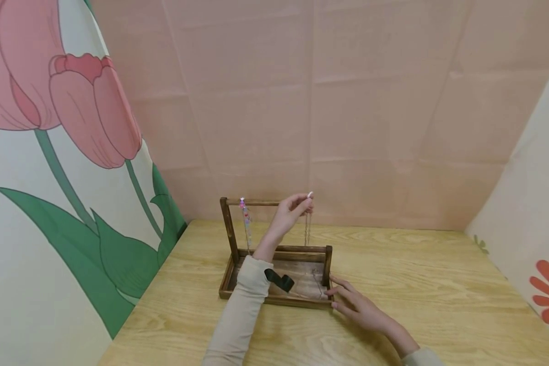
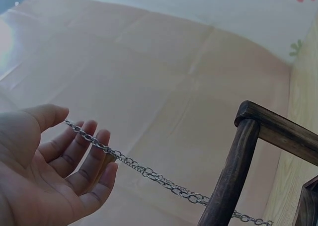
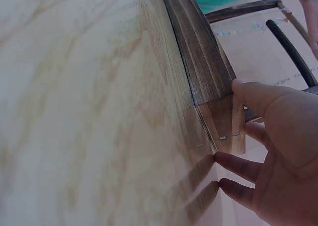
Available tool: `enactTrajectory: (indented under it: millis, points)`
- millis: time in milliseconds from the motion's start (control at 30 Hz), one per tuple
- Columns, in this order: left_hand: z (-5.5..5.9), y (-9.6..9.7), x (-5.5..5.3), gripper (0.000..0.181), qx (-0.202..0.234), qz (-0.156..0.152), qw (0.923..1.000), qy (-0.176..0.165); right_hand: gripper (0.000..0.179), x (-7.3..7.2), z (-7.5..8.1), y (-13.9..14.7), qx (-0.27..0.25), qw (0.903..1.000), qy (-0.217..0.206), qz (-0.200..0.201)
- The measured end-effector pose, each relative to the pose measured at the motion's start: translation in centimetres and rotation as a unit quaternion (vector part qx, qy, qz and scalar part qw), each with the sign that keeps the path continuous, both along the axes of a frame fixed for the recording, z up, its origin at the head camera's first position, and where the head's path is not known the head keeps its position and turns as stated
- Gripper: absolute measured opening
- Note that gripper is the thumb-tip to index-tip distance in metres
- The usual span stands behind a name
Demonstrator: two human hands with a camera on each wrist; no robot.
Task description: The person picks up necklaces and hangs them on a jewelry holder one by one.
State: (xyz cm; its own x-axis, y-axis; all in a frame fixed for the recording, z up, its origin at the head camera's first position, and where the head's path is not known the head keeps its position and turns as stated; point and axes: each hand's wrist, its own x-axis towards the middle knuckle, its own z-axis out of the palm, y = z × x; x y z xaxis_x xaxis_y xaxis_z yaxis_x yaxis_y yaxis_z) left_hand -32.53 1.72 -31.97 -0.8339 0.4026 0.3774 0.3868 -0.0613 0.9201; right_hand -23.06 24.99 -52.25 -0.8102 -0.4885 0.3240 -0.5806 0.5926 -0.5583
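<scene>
My left hand (image 1: 295, 209) is raised at the upper bar of a dark wooden jewellery stand (image 1: 231, 229). Between thumb and fingertip it pinches the end of a silver chain (image 2: 149, 172), whose strands hang down and pass behind a wooden post in the left wrist view. The hand covers the right part of the upper bar in the head view. My right hand (image 1: 359, 307) touches the front right corner of the stand's tray base (image 3: 218, 121), thumb on the corner and fingers fairly straight along its side.
A colourful beaded strand (image 1: 246, 218) hangs near the left end of the upper bar. A thin chain (image 1: 318, 282) lies in the tray's right part. By my left cuff is a black strap (image 1: 280, 280). The stand sits on a wood-grain table (image 1: 412, 269) before a pink backdrop.
</scene>
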Motion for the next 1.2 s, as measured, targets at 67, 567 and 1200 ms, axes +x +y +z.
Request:
enactTrajectory:
  millis: [67,567,1200]
  points:
    - [0.1,0.0,0.0,0.034,0.002,0.000,1.0000,-0.001,0.027,0.0,0.0,0.0,0.001,1.0000,0.002,0.002]
    - [-0.1,-0.2,-0.4,0.034,0.014,0.001,0.9999,-0.003,0.026,-0.1,-0.1,0.0,0.004,0.9999,0.013,0.000]
    - [-1.0,-0.6,-0.9,0.034,0.062,0.018,0.9979,-0.012,0.026,-0.1,0.1,-0.1,0.005,0.9997,0.019,0.012]
